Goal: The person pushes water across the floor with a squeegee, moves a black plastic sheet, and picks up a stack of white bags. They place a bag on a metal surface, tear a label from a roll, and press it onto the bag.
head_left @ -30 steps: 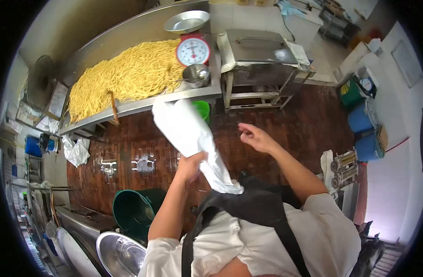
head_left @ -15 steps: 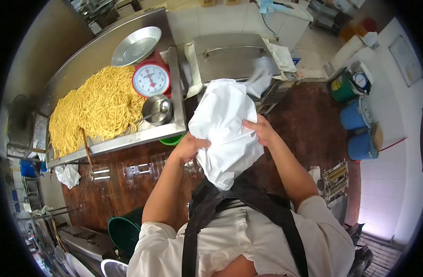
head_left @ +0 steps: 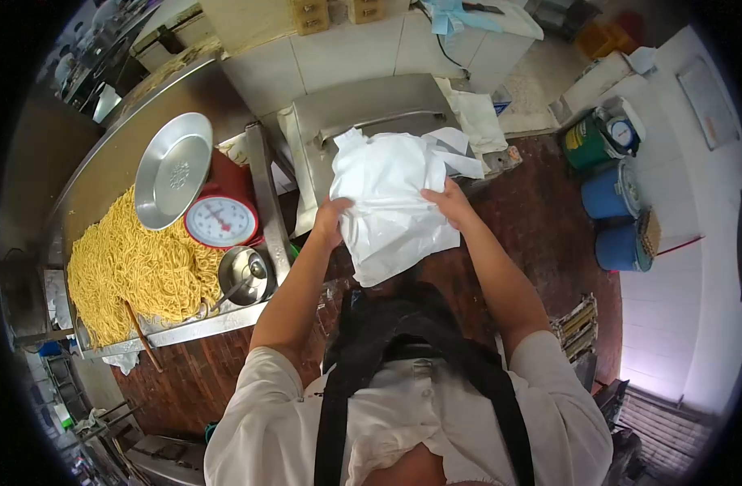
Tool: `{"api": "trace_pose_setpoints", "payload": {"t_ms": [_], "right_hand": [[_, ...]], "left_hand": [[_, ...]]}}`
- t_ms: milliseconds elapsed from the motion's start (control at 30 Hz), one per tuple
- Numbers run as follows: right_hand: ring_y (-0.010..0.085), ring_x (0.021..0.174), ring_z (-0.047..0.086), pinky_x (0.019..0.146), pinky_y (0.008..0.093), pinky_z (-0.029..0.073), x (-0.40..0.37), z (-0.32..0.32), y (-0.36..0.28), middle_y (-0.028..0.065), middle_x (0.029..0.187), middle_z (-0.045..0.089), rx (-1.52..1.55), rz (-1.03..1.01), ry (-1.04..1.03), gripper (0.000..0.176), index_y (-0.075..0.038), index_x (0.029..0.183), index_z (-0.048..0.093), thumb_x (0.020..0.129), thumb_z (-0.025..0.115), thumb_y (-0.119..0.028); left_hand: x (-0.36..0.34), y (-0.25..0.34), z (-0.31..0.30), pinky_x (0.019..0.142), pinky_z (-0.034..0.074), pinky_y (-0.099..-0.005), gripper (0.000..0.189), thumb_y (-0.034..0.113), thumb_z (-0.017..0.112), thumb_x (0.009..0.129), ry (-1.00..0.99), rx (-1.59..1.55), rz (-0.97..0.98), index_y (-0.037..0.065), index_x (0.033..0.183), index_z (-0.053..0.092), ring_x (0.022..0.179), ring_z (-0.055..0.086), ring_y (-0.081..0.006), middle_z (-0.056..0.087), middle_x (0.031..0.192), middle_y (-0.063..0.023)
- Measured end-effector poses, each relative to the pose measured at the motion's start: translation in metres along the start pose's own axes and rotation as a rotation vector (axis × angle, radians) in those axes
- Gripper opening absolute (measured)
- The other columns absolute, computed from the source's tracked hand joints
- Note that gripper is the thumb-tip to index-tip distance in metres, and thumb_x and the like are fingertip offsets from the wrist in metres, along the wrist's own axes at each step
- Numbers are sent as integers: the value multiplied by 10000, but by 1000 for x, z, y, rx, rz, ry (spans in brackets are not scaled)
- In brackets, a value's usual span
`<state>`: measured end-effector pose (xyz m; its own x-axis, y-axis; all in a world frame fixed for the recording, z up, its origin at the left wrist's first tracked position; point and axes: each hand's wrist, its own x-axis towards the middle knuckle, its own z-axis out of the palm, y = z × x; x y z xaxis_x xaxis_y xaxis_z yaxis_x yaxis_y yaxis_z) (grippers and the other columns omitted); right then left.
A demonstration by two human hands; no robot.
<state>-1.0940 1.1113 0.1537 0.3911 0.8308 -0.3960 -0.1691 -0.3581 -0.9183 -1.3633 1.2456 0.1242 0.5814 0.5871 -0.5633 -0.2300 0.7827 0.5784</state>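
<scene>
A white plastic bag [head_left: 395,202], crumpled and bulging, is held up in front of my chest. My left hand [head_left: 331,220] is closed on its left edge, thumb on top. On the opposite edge my right hand [head_left: 451,204] grips it the same way. A loose flap of the bag sticks out at its upper right. What the bag contains, if anything, is hidden. Just beyond it lies a stainless steel lid with a long handle [head_left: 379,121].
At left, a metal tray table [head_left: 185,326] bears a heap of yellow noodles [head_left: 136,271], a red dial scale [head_left: 222,220] with a silver pan [head_left: 173,172], and a metal pot [head_left: 246,275] with a ladle. Blue bins [head_left: 607,194] stand along the right wall.
My view has turned, so the noodle table sits further left and lower. The bag has swung flatter and away from my apron, still between both hands. Its loose flap is no longer blurred.
</scene>
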Motion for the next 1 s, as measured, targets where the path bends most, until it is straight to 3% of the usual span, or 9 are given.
{"api": "trace_pose_setpoints", "payload": {"t_ms": [33,167,400,433,567,667,767,867,1000], "right_hand": [[229,1090,632,919,385,529,17,-6,6,136,1251,623,4,83,3,613,17,1363,476,830,762,-82],[255,1069,651,875,414,557,61,-20,4,151,1214,637,-90,330,0,601,27,1339,485,813,764,-59],[249,988,652,791,370,549,149,-53,6,167,1111,656,-150,309,-177,589,43,1305,493,802,763,-105],[247,961,652,773,364,541,158,-51,-11,173,1082,659,-217,317,-185,570,51,1276,510,796,760,-129],[255,944,652,773,355,523,214,-51,2,194,1022,664,-285,246,-210,516,56,1184,551,787,763,-195],[159,939,605,797,313,492,244,-51,4,85,1099,651,-220,-11,-160,512,21,1252,535,839,769,-170],[163,1003,605,866,312,483,253,-57,-15,93,1139,653,-148,218,-136,524,33,1243,545,839,785,-200],[163,1043,596,899,315,472,230,-70,-26,94,1169,649,-51,242,-113,501,34,1245,555,861,779,-196],[185,978,628,865,328,494,207,-72,-18,100,1142,663,128,7,-127,490,7,1273,549,875,761,-185]], "left_hand": [[13,-1,-2,897,555,-475,527,103,613,793,106,23,-77,3,1296,493,1040,631,-323,613,1136,-156],[55,-31,-25,822,572,-469,194,109,637,811,440,136,-60,-15,958,616,856,659,-299,634,953,-144],[69,-36,10,817,554,-376,392,209,656,909,644,68,190,-72,1175,594,905,650,-267,646,1090,-186],[56,1,64,830,545,-377,535,323,701,906,722,106,61,-95,1219,586,918,659,-263,664,1111,-187],[111,-13,43,825,519,-387,601,411,750,871,798,655,264,-112,1141,629,895,675,-258,706,963,-199],[155,-2,36,812,513,-370,503,346,765,866,829,878,452,-99,1072,651,897,678,-265,715,974,-214],[162,40,81,841,505,-358,456,243,765,871,833,944,496,-100,1142,635,917,678,-284,721,1020,-207],[172,38,70,860,503,-350,487,250,774,865,829,874,560,-91,1181,630,922,677,-273,725,1033,-183],[184,21,45,838,499,-297,473,225,786,848,793,605,424,-88,1173,642,891,668,-201,728,1013,-143]]}}
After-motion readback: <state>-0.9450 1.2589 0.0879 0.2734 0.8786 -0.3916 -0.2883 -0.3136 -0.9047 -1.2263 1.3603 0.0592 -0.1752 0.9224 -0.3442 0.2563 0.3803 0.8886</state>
